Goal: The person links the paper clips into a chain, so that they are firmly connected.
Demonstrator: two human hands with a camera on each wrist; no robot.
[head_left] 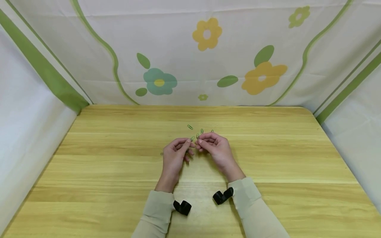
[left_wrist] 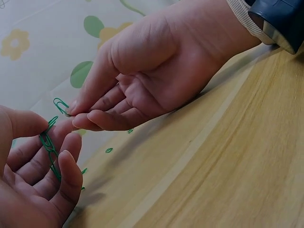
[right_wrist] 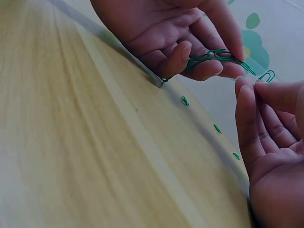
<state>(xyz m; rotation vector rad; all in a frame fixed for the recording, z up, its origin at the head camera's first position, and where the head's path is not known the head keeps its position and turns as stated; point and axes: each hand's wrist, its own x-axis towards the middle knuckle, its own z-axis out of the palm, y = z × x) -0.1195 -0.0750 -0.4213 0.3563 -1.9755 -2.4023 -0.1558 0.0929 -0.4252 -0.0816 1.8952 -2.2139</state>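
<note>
In the head view my left hand [head_left: 175, 153] and right hand [head_left: 215, 150] meet above the wooden table, fingertips close together. My left thumb and index finger pinch the end clip of a short chain of linked green paper clips [left_wrist: 49, 148]. The rest of that chain hangs across the left fingers, as the right wrist view also shows. Between my right thumb and index fingertip sits a single green paper clip [right_wrist: 268, 76], its looped end sticking out. It is held just beside the chain's end clip. Part of the chain is hidden behind the left fingers.
Loose green paper clips lie on the table beyond the hands, one paper clip [head_left: 190, 127] farther back and another paper clip [head_left: 202, 131] near the right fingers. The wooden table [head_left: 104, 185] backs onto a flower-print curtain [head_left: 184, 49]. Black wrist cameras sit by both cuffs.
</note>
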